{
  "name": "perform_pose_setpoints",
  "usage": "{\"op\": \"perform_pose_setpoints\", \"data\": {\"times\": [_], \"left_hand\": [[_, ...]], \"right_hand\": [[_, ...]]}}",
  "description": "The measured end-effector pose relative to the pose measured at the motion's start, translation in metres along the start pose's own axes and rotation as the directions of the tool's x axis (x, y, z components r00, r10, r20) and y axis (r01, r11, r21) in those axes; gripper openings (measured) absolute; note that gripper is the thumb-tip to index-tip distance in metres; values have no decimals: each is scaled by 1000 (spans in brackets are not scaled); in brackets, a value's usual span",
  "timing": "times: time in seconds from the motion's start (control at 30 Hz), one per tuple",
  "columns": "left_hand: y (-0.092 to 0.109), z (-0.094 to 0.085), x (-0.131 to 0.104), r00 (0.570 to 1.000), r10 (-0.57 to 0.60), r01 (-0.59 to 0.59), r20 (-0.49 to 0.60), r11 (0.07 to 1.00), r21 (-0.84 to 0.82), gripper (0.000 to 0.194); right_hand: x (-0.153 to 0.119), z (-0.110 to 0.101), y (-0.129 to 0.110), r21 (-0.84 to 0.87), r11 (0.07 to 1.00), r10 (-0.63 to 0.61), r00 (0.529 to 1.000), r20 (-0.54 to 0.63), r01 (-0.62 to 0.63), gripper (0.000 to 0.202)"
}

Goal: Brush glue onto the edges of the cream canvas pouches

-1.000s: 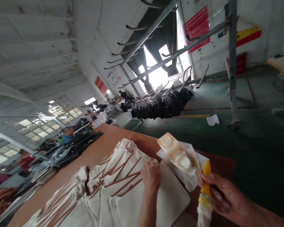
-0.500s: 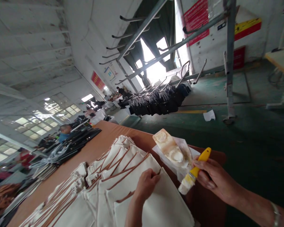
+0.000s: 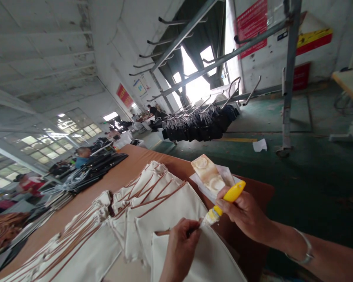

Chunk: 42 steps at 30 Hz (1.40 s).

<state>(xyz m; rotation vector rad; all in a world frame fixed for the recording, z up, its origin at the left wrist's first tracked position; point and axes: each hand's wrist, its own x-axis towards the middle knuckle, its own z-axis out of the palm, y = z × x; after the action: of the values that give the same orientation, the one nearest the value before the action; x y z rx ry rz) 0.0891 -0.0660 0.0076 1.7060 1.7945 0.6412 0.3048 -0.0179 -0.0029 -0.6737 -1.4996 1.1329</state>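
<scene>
In the head view my right hand point(image 3: 248, 215) is wrapped round the yellow handle of a paintbrush point(image 3: 234, 191). Its bristles, coated in whitish paste, meet the upper edge of a cream leather-like bag piece point(image 3: 214, 250). Close beside the bristles, my left hand point(image 3: 182, 244) pinches that same edge; the exact grip is partly hidden by the fingers. Overlapping cream pieces with brown edge strips point(image 3: 161, 201) spread out to the left. Just beyond the brush lies a paste-smeared plastic tray point(image 3: 206, 168) on white paper point(image 3: 225, 172).
A brown tabletop point(image 3: 135, 154) carries the pieces. Black items and pale cords point(image 3: 73, 184) lie at its far left. Past the table stands a metal rack point(image 3: 288, 86) hung with dark pieces point(image 3: 194, 127). A person point(image 3: 82, 156) sits farther back at left.
My right hand has brought the paintbrush leftward from beside the tray onto the cream piece's edge. My left hand has shifted slightly, still at that edge. The view has turned a little.
</scene>
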Motion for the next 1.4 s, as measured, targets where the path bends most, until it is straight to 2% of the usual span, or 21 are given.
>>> {"op": "perform_pose_setpoints", "data": {"times": [0.13,0.3,0.37,0.43,0.53,0.6,0.7,0.8,0.9,1.0,1.1,1.17,1.27,1.33,1.4], "left_hand": [[7,5,-13,999,0,-3,-50,999,-48,21],[3,9,-24,997,43,-48,-63,996,-80,20],[-1,11,-26,996,47,-54,-70,994,-92,20],[-3,13,-26,995,56,-64,-79,992,-109,20],[-5,18,-28,991,80,-93,-106,989,-117,20],[-5,21,-32,987,105,-118,-123,987,-107,20],[-8,23,-39,974,142,-158,-175,984,-79,22],[-13,27,-48,944,206,-225,-257,973,-45,24],[-16,33,-55,901,286,-302,-326,953,0,22],[-17,37,-62,872,329,-343,-362,939,27,22],[-17,36,-66,871,335,-351,-360,936,22,21],[-18,34,-68,874,336,-357,-351,934,6,21],[-21,33,-68,874,333,-354,-354,935,5,22],[-22,34,-67,874,330,-346,-357,938,19,23],[-24,35,-67,875,323,-331,-361,943,42,24]], "right_hand": [[1,12,-9,-132,979,-148,987,67,156,25],[3,7,-14,-257,930,-263,964,30,261,16],[-2,4,-19,-256,928,-271,962,42,273,16],[-8,6,-24,-226,930,-274,956,102,291,16],[-15,14,-25,-218,905,-327,924,197,366,12],[-16,16,-23,-242,886,-354,915,194,395,11],[-12,7,-24,-273,893,-333,933,136,358,14],[-7,-8,-28,-330,894,-309,950,40,304,15],[-6,-11,-30,-280,945,-183,983,-24,169,20],[-11,-3,-28,-91,996,-19,997,73,26,25],[-17,1,-27,83,987,114,971,208,-134,27],[-18,-2,-28,184,956,178,951,251,-228,27],[-13,-9,-29,213,949,192,963,189,-231,27],[-11,-9,-29,133,977,153,981,123,-169,27],[-11,-5,-29,68,989,118,983,141,-128,27]]}}
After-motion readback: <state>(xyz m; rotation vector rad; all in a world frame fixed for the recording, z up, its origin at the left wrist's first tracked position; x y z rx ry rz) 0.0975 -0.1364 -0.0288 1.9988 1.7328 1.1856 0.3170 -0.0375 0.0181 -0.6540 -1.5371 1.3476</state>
